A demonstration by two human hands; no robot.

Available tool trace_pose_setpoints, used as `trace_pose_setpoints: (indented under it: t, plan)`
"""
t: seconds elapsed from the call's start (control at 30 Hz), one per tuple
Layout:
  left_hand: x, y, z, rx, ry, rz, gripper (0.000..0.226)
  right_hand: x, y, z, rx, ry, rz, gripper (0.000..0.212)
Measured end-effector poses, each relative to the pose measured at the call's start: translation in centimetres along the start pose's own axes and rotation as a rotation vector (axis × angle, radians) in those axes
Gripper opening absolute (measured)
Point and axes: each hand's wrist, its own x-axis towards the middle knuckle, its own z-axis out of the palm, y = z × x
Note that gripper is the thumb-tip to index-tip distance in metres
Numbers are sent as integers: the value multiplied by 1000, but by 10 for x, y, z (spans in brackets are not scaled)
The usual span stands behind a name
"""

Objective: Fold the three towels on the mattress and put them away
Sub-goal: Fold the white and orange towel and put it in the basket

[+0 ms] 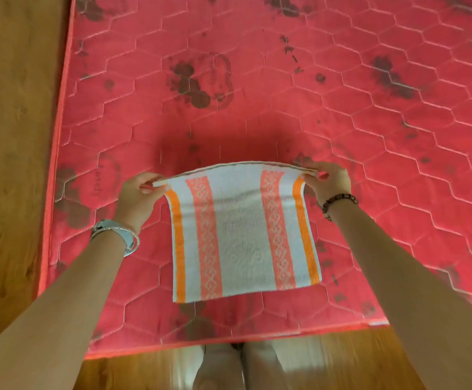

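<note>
A white towel [243, 235] with orange edge stripes and salmon patterned bands is doubled over and held up above the pink quilted mattress [257, 94]. My left hand [137, 197] pinches its upper left corner. My right hand [331, 177] pinches the upper right corner. The folded edge runs taut between the two hands and the rest hangs down toward me. No other towel shows in this view.
The mattress has dark blotches across its hexagon quilting. Its left edge [57, 153] and near edge [229, 340] border a wooden floor [12, 136]. My knees [240, 367] rest at the near edge.
</note>
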Motion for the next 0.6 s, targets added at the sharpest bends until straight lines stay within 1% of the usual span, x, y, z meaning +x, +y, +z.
trace_pose_setpoints:
  t: [0.03, 0.13, 0.2, 0.33, 0.4, 0.53, 0.6]
  plan:
    - [-12, 0, -4, 4, -5, 3, 30, -12, 2, -3, 32, -8, 13, 16]
    - [-52, -6, -13, 12, -37, -13, 25, -47, 17, -8, 131, -14, 16, 29]
    - [-75, -18, -16, 30, -77, -39, 22, -70, 32, -8, 169, -24, 43, 33]
    - [-115, -43, -13, -17, -142, -183, 22, -111, 62, -4, 245, -46, 168, 38]
    - [-132, -53, -7, -16, -172, -235, 25, -126, 73, 1, 285, -57, 197, 39]
    - [-159, -69, 6, -3, -192, -268, 20, -147, 102, 12, 277, -111, 283, 40]
    - [-167, -80, 11, -47, -227, -308, 27, -152, 113, 15, 243, -162, 304, 39]
